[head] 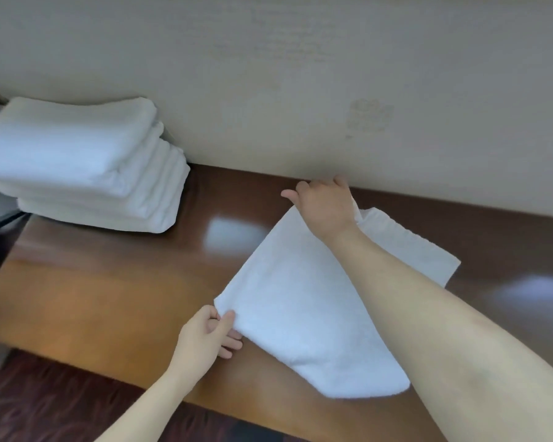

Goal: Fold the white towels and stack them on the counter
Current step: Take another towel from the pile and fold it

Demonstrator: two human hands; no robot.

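On the glossy wooden counter (109, 282), right of centre, a white towel (304, 301) lies at a slant. It is doubled over, with a rounded fold toward the counter's front edge and a lower layer peeking out along its right side. The left hand (205, 336) pinches the near-left corner between thumb and forefinger, with the remaining fingers curled under the cloth's edge. The right hand (323, 202), arm stretched across the towel, holds the far corner up close to the wall (300, 74). Its fingers are curled over the cloth and the thumb sticks out to the left (the fingertips themselves are hidden behind the back of the hand, so I cannot tell exactly how they grip). Well apart, at the counter's far left against the wall, sits a stack of folded towels (77, 161), several high and all white. Dark patterned carpet (45, 403) shows below the counter's front edge.
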